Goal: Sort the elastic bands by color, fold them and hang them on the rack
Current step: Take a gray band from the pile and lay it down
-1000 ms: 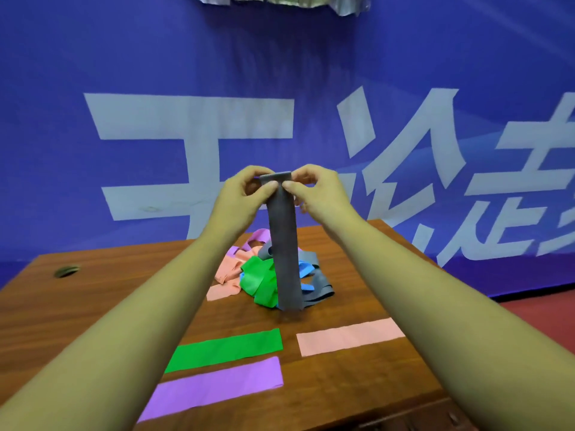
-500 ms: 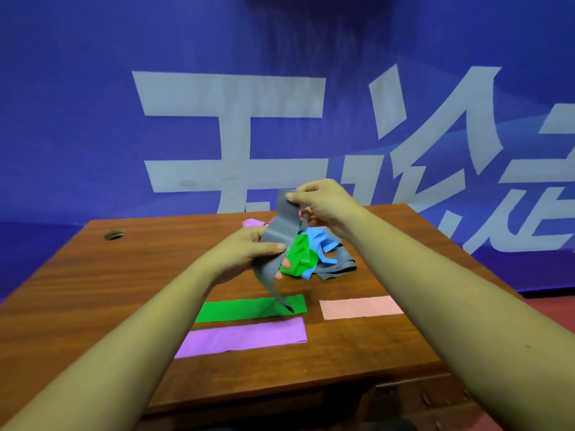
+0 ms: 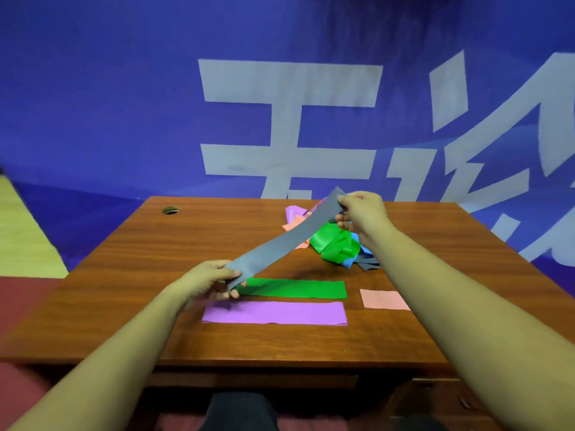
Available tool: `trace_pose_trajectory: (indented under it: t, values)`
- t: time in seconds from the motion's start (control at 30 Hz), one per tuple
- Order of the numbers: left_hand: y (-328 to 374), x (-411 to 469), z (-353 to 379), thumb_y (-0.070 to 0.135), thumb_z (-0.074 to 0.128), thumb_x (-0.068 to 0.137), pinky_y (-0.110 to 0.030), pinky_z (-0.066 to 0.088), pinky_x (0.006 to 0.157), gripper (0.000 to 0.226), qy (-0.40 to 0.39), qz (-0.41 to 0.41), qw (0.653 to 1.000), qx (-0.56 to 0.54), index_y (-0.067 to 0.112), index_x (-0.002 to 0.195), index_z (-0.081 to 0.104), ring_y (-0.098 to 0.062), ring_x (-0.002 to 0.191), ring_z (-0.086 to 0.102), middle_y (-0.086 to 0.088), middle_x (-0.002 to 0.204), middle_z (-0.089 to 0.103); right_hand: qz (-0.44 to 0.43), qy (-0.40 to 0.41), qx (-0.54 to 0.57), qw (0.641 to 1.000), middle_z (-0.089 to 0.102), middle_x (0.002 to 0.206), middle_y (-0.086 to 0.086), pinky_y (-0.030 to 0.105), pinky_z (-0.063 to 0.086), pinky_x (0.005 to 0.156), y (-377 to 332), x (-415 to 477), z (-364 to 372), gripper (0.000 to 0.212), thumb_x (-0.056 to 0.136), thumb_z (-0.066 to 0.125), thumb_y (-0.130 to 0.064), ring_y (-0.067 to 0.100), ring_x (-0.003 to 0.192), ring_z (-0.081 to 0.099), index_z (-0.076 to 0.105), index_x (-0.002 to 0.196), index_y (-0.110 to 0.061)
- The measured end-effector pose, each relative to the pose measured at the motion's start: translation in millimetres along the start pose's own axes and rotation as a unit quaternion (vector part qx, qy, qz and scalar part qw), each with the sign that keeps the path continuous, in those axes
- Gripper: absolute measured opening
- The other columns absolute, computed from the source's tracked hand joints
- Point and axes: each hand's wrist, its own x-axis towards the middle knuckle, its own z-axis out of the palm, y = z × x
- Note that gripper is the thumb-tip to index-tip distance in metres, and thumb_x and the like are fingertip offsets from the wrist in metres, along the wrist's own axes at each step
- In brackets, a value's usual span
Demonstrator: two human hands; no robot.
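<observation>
Since 0.5 s ago the left hand (image 3: 208, 279) has slid out to the near end of the grey band (image 3: 280, 244), so the strip now runs straight and taut where it hung bent before. That hand pinches the end between thumb and curled fingers, just above the left end of the flat green band (image 3: 298, 288). The right hand (image 3: 362, 211) pinches the far end, raised up and back to the right of the green band, over the tangled pile (image 3: 336, 247).

Judging by its look, the grey band is thin, light and limp, likely stretchy, and would sag or curl if either end were let go. Both short ends are the sensible places to hold it, with light tension for laying it down flat or folding it.

3 bands lie flat on the table (image 3: 155, 275): 1 green, 1 purple band (image 3: 273, 312) just in front of the green, and 1 pink band (image 3: 384, 299) to the green's right, partly hidden by the forearm. With the grey, that makes 4 pulled out. Behind the green, the pile shows green, blue, grey, pink and purple, but how many bands it contains cannot be told. No rack is in view.
</observation>
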Motion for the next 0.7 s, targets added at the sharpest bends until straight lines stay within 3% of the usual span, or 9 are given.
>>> trace_pose_trajectory:
  t: [0.13, 0.17, 0.33, 0.43, 0.53, 0.7]
  values:
    - [-9.8, 7.9, -15.2, 0.012, 0.067, 0.088, -0.015, 0.048, 0.042, 0.008, 0.114, -0.001, 0.99, -0.087, 0.011, 0.095, 0.063, -0.01, 0.048, 0.058, -0.006, 0.072, 0.062, 0.076, 0.017, -0.016, 0.997, 0.058, 0.076, 0.01, 0.017, 0.043, 0.036, 53.3, 1.6, -2.9, 0.012, 0.094, 0.052, -0.005, 0.018, 0.053, 0.057, 0.054, 0.084, -0.01]
    - [-11.6, 13.3, -20.5, 0.009, 0.064, 0.09, -0.014, 0.047, 0.041, 0.005, 0.147, -0.004, 0.986, -0.081, 0.013, 0.093, 0.062, -0.008, 0.046, 0.057, -0.004, 0.071, 0.061, 0.088, 0.018, -0.021, 0.996, 0.059, 0.076, 0.01, 0.017, 0.042, 0.035, 66.4, 0.6, -2.2, 0.011, 0.094, 0.052, -0.004, 0.018, 0.053, 0.057, 0.054, 0.085, -0.009]
    - [-15.6, 33.8, -42.2, 0.009, 0.064, 0.091, -0.015, 0.044, 0.044, 0.006, 0.243, 0.007, 0.97, 0.003, 0.009, 0.097, 0.064, -0.01, 0.05, 0.057, -0.01, 0.079, 0.062, 0.105, 0.012, -0.119, 0.987, 0.062, 0.071, 0.012, 0.023, 0.049, 0.041, 116.5, 0.4, 6.1, 0.013, 0.09, 0.059, -0.004, 0.015, 0.051, 0.06, 0.054, 0.079, -0.01]
    - [-16.7, 45.9, -50.0, 0.011, 0.068, 0.088, -0.028, 0.046, 0.055, 0.016, 0.302, 0.027, 0.949, 0.087, 0.012, 0.103, 0.062, -0.021, 0.062, 0.058, -0.013, 0.086, 0.066, 0.081, 0.002, -0.222, 0.972, 0.06, 0.065, 0.01, 0.028, 0.047, 0.049, 132.1, 7.6, 10.6, 0.016, 0.084, 0.065, -0.008, 0.019, 0.053, 0.056, 0.057, 0.071, -0.011]
    - [-18.7, 57.6, -55.3, 0.017, 0.071, 0.084, -0.039, 0.051, 0.069, 0.017, 0.326, 0.031, 0.929, 0.172, 0.02, 0.092, 0.057, -0.027, 0.077, 0.063, -0.009, 0.084, 0.067, 0.045, 0.005, -0.295, 0.954, 0.054, 0.061, 0.006, 0.029, 0.041, 0.058, 138.3, 16.7, 15.6, 0.021, 0.078, 0.071, -0.012, 0.021, 0.059, 0.049, 0.056, 0.062, -0.012]
    - [-22.9, 76.0, -57.3, 0.017, 0.067, 0.084, -0.031, 0.038, 0.058, 0.018, 0.324, 0.063, 0.914, 0.237, 0.019, 0.096, 0.054, -0.021, 0.07, 0.055, 0.0, 0.072, 0.059, 0.005, 0.013, -0.365, 0.931, 0.062, 0.078, 0.006, 0.028, 0.038, 0.065, 150.4, 34.3, 20.3, 0.011, 0.081, 0.073, -0.013, 0.022, 0.075, 0.056, 0.067, 0.084, -0.004]
